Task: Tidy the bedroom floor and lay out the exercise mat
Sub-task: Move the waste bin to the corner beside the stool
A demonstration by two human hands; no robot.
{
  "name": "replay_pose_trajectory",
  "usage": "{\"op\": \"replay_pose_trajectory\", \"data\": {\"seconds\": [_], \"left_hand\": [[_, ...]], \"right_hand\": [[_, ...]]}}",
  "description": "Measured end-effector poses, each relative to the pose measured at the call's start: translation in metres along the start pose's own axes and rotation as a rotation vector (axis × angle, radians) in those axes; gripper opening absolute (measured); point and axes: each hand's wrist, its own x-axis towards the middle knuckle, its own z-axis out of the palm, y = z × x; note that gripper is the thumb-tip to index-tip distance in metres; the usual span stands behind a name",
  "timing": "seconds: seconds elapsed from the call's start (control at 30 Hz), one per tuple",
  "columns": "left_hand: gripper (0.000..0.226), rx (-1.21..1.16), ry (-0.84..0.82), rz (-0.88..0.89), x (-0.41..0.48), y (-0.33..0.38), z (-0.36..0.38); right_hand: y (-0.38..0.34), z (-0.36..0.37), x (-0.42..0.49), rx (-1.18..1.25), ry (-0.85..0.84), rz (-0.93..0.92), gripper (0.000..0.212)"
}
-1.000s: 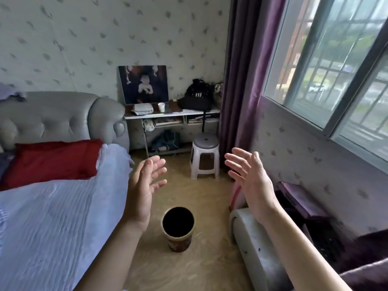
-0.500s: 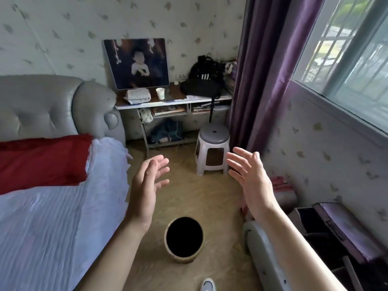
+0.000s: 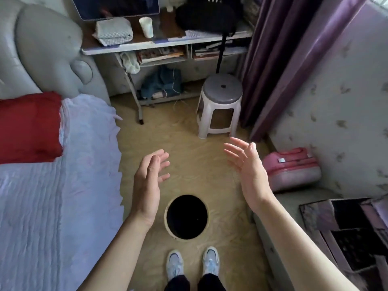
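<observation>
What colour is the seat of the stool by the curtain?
Grey, on white legs: the stool, best in the head view.

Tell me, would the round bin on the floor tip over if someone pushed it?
Probably: the bin looks empty and dark inside, so likely light. It stands upright on smooth floor, so it might slide first. Being round, it could roll once tipped.

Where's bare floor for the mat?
Free: the tan floor strip between the white-sheeted bed and the grey-topped plastic stool. Crowded: the round dark bin by the feet, the pink case along the wall.
</observation>
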Motion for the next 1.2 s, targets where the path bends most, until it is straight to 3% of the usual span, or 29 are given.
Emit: {"op": "replay_pose_trajectory", "data": {"seconds": [0.47,0.67,0.77,0.9,1.07,1.2], "left_hand": [[0.047,0.166,-0.071,-0.250,0.089,-0.278,-0.047],[0.027,0.219,-0.030,-0.353,0.110,-0.409,-0.070],[0.041,0.299,-0.037,-0.399,0.114,-0.467,-0.082],[0.050,0.493,-0.074,-0.456,0.108,-0.523,-0.087],[0.059,0.593,-0.134,-0.619,0.100,-0.556,-0.078],[0.053,0.574,-0.080,-0.659,0.099,-0.562,-0.075]], "right_hand": [[0.276,0.021,0.066,-0.123,0.125,0.203,0.059],[0.405,0.013,0.074,-0.236,0.156,0.290,0.065],[0.461,0.000,0.070,-0.360,0.186,0.323,0.063],[0.513,-0.016,0.070,-0.628,0.187,0.391,0.049],[0.539,-0.022,0.065,-0.720,0.081,0.534,0.075],[0.542,-0.024,0.068,-0.709,0.139,0.554,0.079]]}}
